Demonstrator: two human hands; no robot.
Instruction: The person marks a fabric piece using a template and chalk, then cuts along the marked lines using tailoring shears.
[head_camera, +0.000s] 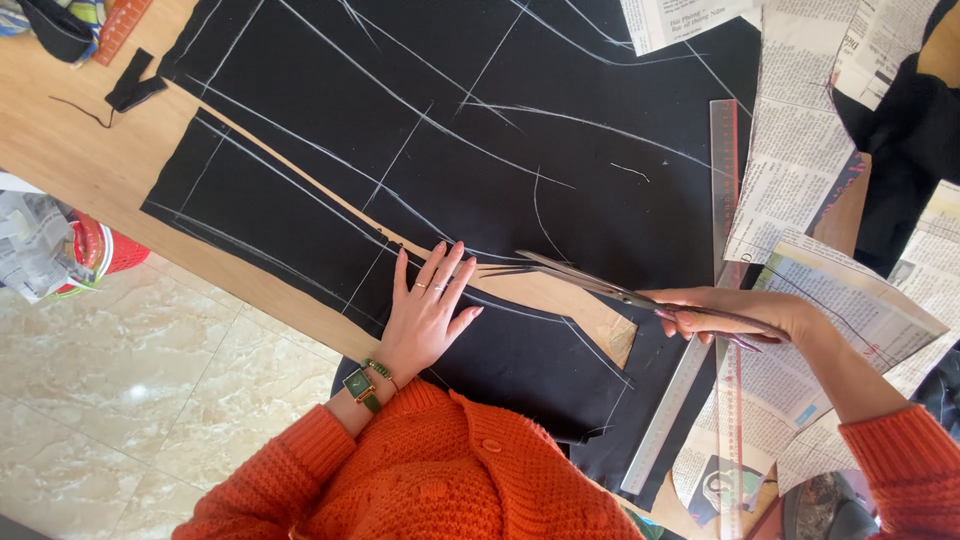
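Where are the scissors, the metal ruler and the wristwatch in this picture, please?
scissors (590, 280): head view, on the blades.
metal ruler (665, 420): head view, mid-length of the strip.
wristwatch (359, 384): head view, on its square green face.

— What's the fabric like?
— Black, spread flat on the counter, covered in white chalk lines. A long, narrow cut runs through it from upper left to lower right, baring a strip of wood; the lower piece lies apart along that gap.
— And the scissors?
— Long, silver, blades parted, lying nearly level over the cut's wide end, tips pointing left.
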